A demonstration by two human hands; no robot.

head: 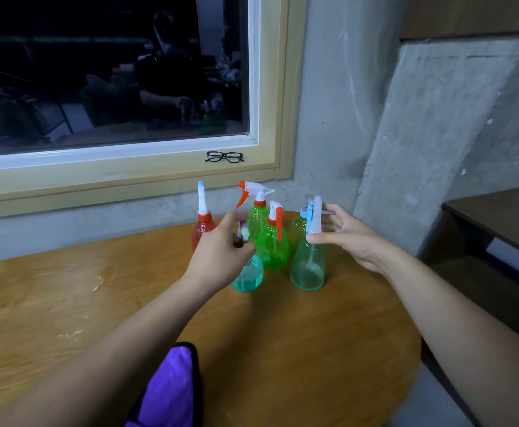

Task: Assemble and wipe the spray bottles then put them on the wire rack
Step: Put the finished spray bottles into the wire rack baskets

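Spray bottles (272, 248) are standing clustered near the table's (313, 349) far edge, apparently unwiped and unracked, while your left hand (221, 255) is pinching one sprayer (243, 233) and your right hand (352, 237) is hovering spread.

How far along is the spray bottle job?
The red bottle and three green bottles carry spray heads. The left hand grips the top of the left teal bottle; the right hand touches the sprayer of the right teal bottle. Wiping with the purple cloth and racking remain; no rack shows.

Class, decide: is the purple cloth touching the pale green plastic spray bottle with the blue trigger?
Apart. Head view shows bare wooden table between purple cloth and pale green bottle.
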